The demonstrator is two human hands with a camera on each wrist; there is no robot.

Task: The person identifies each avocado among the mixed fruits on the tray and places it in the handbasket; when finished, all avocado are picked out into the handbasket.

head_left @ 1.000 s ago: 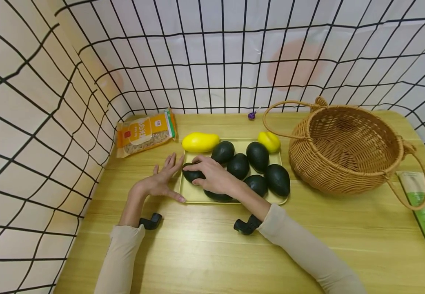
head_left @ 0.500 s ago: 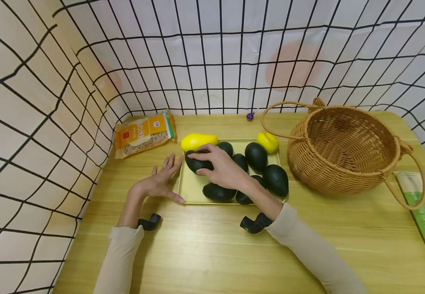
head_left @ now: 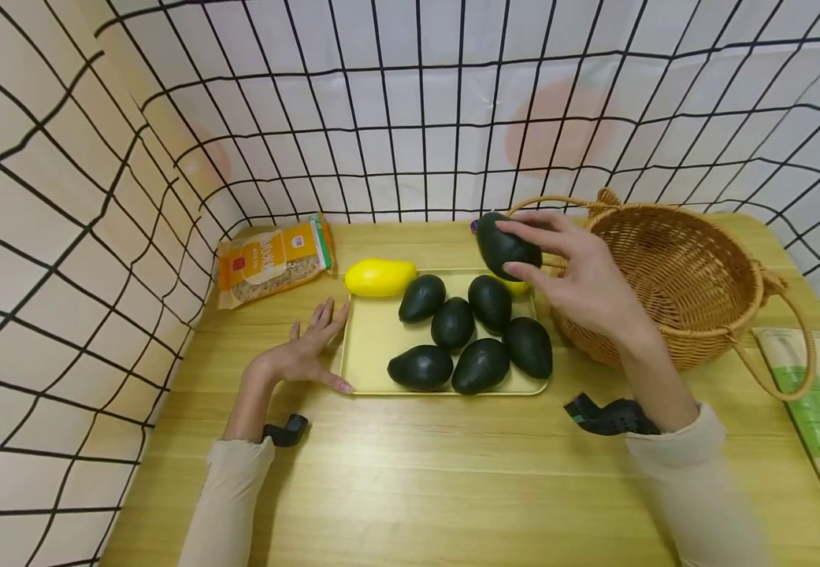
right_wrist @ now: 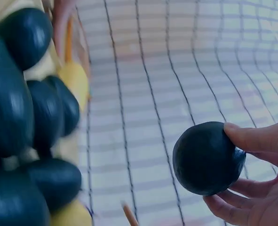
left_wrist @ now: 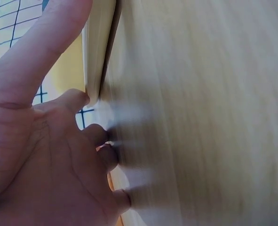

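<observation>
Left hand: spread, empty, at the left edge of the tray. Right hand: thumb and fingers gripping one avocado, raised by the tray's far right corner, long axis slanting palmward. Wicker basket: right of that avocado.

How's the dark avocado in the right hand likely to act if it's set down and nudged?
The avocado would probably roll in a curve, since it is rounded and egg-shaped. It may be a bit slippery, as its skin looks fairly smooth. It seems stiff rather than floppy: no dent shows where the right hand grips it.
</observation>
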